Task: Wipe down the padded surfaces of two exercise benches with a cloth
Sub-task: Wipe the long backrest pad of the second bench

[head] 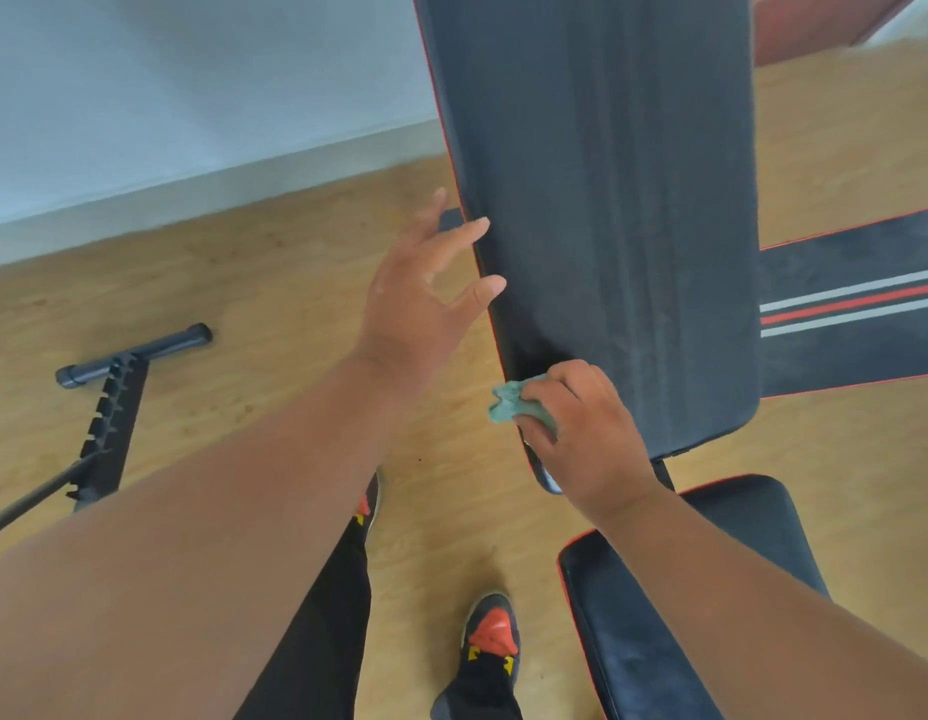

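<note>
Head view: right hand point(581, 433) presses cloth point(508, 402) against backrest point(607, 200).

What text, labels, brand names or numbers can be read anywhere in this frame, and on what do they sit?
None: no readable text in this view.
Back pad: no print, only red edge piping.
Seat pad: no label visible.
Second bench: grey and red stripes, no lettering.
Shoe: orange and yellow markings, shapes rather than letters.
Cloth in the right hand: unmarked.
</note>
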